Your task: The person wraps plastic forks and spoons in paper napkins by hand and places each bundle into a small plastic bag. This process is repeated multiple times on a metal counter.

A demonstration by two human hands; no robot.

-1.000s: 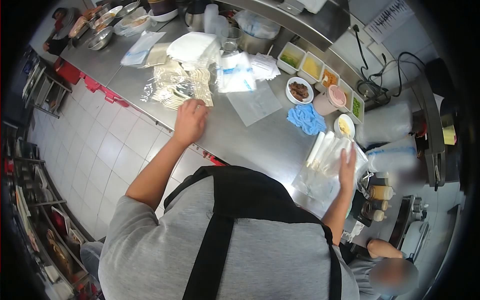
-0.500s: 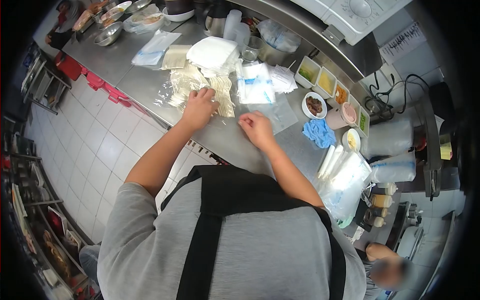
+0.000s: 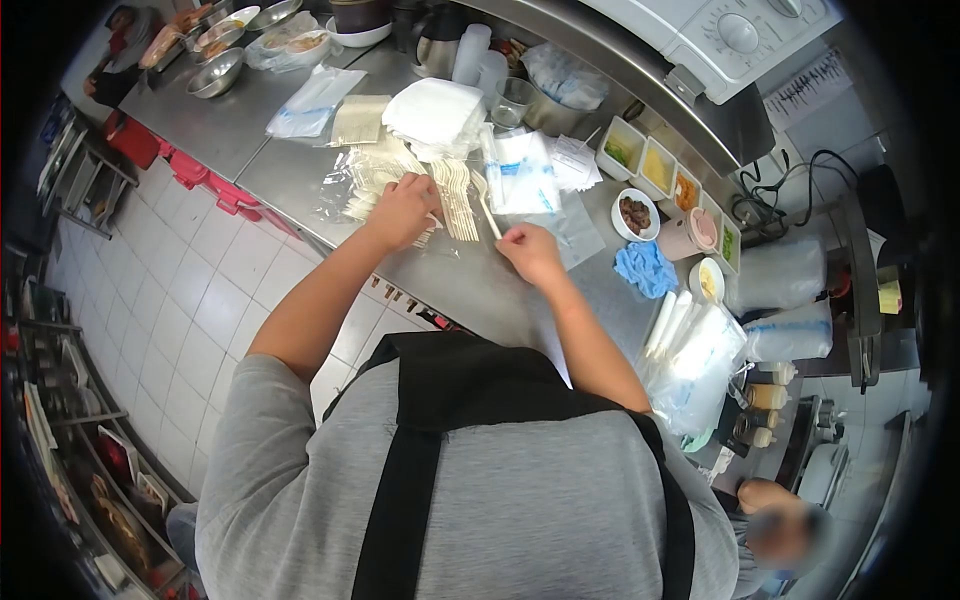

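Note:
Cream plastic forks (image 3: 457,200) lie in a neat row on the steel counter, with a looser pile of cream plastic spoons (image 3: 375,165) beside them on clear film. Over this cutlery is my left hand (image 3: 405,212), its fingers curled down at the row's left edge; what they grip is hidden. My right hand (image 3: 532,252) pinches the end of a single plastic fork (image 3: 488,208), whose head points away from me, just right of the row. Behind the cutlery sit a stack of white napkins (image 3: 435,112) and flat clear bags with blue print (image 3: 522,175).
Food tubs (image 3: 655,172), a bowl of dark meat (image 3: 635,215) and a blue cloth (image 3: 645,268) stand to the right. Rolled plastic bags (image 3: 695,345) lie nearer me. Steel bowls (image 3: 215,73) are at the far left. Another person (image 3: 765,530) is at lower right.
A single fork now shows in my right hand, which has shifted slightly right and nearer me. My left hand has moved a little, staying over the cutlery.

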